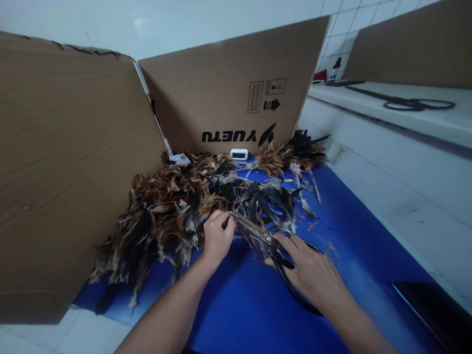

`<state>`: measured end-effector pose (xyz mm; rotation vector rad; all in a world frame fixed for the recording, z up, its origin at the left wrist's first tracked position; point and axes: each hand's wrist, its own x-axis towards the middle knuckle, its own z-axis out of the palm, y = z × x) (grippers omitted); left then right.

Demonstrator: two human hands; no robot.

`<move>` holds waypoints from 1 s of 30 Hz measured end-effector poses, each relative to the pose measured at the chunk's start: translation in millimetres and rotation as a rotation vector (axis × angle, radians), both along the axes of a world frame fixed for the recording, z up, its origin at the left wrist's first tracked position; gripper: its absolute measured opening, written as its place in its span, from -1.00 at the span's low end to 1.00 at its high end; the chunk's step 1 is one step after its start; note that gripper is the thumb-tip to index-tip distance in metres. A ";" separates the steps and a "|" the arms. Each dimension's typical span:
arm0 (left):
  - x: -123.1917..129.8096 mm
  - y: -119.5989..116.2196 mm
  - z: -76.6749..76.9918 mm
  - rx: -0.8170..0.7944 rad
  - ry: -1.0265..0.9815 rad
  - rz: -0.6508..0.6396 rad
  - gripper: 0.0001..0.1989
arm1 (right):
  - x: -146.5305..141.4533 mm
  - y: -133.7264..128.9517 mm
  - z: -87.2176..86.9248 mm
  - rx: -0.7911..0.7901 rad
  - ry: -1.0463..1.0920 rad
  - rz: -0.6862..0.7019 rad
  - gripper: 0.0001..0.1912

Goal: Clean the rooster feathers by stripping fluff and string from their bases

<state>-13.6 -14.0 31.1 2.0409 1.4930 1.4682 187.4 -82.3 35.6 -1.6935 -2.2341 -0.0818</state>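
In my right hand (310,270) is a pair of scissors (253,226) with black loop handles, its blades pointing up and left. My left hand (218,234) is closed in a pinch right at the blade tips; what lies between the fingers is too small to make out. Just beyond both hands, dark feathers (276,199) lie loose on the blue tabletop (231,301). A large heap of brown and black feathers (157,220) spreads to the left of my left hand.
Cardboard panels stand at the left (58,165) and at the back (223,89). A small white digital display (239,154) sits before the back panel, beside a feather bundle (271,160). Another pair of scissors (416,104) lies on the right ledge (378,102). A dark flat object (432,313) is at lower right.
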 end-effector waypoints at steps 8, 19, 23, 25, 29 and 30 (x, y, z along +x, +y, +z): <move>1.1 -0.6 -3.2 0.035 0.034 -0.024 -0.80 | -1.5 0.9 -3.3 0.063 -0.020 0.012 -0.60; 3.4 -4.4 -2.9 0.009 0.081 -0.039 -0.80 | -1.8 -1.6 -1.6 0.030 -0.016 0.000 -0.55; 3.1 -5.2 -3.1 0.004 0.072 -0.047 -0.82 | -2.1 -1.4 -1.5 0.006 -0.003 -0.003 -0.56; 3.2 -5.4 -3.2 0.006 0.063 -0.050 -0.82 | -2.0 -1.7 -1.1 -0.012 0.015 -0.003 -0.57; 3.6 -5.7 -2.1 -0.005 0.021 -0.065 -0.81 | -2.0 -1.3 -1.8 -0.045 0.094 0.003 -0.60; 3.6 -5.5 -1.8 -0.014 -0.001 -0.071 -0.81 | -1.8 -0.5 -2.6 -0.049 0.124 0.001 -0.61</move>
